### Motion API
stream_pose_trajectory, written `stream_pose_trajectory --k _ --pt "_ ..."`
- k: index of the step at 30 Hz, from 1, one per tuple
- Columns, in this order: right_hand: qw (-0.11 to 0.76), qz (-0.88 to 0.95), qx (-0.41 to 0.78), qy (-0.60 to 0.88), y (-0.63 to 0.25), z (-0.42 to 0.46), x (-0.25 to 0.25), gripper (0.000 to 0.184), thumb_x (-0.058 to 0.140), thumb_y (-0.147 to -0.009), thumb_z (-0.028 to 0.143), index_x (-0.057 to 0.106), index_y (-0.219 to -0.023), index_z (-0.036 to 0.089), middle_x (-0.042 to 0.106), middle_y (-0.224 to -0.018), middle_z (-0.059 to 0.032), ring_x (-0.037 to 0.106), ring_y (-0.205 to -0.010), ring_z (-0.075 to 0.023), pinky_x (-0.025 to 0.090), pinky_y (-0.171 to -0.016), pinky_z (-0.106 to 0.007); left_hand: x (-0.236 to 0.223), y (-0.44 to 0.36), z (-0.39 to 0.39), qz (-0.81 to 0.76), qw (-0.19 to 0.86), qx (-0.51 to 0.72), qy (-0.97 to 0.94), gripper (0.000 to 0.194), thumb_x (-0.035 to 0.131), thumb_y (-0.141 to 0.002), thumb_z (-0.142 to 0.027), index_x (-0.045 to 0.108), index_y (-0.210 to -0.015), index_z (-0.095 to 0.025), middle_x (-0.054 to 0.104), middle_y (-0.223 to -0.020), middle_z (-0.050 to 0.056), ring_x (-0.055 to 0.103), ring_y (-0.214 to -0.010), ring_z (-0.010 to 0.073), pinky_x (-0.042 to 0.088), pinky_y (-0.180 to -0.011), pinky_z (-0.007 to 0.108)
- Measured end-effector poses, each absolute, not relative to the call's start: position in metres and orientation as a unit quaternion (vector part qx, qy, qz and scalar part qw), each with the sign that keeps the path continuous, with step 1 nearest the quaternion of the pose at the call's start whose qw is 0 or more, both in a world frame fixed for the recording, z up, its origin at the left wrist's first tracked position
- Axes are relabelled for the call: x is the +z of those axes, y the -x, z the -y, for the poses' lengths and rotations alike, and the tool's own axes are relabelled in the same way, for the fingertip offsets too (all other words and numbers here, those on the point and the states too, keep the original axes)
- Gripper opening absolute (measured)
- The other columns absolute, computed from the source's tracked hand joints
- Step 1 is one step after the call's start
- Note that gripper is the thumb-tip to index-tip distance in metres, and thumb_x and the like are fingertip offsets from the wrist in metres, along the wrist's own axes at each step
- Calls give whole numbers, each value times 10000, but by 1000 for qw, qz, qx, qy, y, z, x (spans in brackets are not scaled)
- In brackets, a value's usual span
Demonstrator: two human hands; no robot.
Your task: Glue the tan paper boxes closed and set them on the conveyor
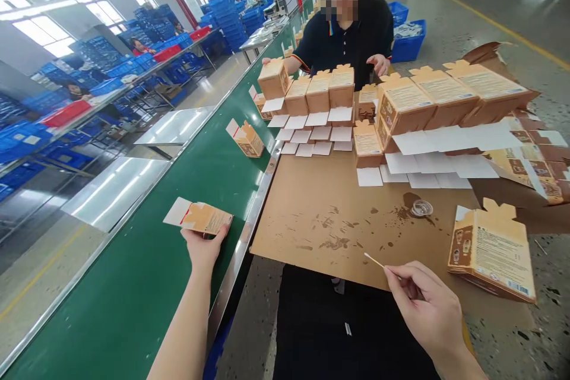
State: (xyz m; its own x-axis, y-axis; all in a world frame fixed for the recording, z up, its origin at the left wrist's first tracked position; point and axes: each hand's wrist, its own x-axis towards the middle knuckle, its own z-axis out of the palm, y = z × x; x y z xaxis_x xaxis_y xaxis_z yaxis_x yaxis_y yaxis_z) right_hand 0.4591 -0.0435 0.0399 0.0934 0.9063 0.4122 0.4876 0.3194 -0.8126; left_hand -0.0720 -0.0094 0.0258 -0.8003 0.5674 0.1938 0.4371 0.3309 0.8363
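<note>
My left hand (203, 246) is wrapped round a small tan carton (207, 218) over the green conveyor belt (133, 273); the carton's white flap points left. In my right hand (421, 303) a cotton swab (373, 259) is pinched between thumb and fingers, its white tip pointing up and left above the cardboard sheet (303, 202). Dark wet spots mark the sheet, and a small clear round dish (421, 208) sits on it beside a larger wet patch. A brown and tan carton (494, 252) with a scalloped top flap stands right of my right hand.
Stacked cartons (318, 92) with white flaps line the sheet's far side, with larger ones (445, 98) to the right. Another carton (247, 139) lies on the belt. A co-worker (345, 41) sits opposite, one hand at a carton. The belt's metal rail (249, 228) borders the sheet.
</note>
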Motion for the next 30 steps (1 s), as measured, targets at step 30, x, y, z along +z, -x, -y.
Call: stream_pose_trajectory --k 30 --pt "573 561 86 592 -506 80 94 275 839 -1076 376 835 -804 341 684 -622 21 613 -428 -198 542 -394 -328 33 -258 -243 -588 278 313 -692 922 970 -967 -305 636 -1824 -368 663 -1446 139 782 -1025 276 692 -1047 497"
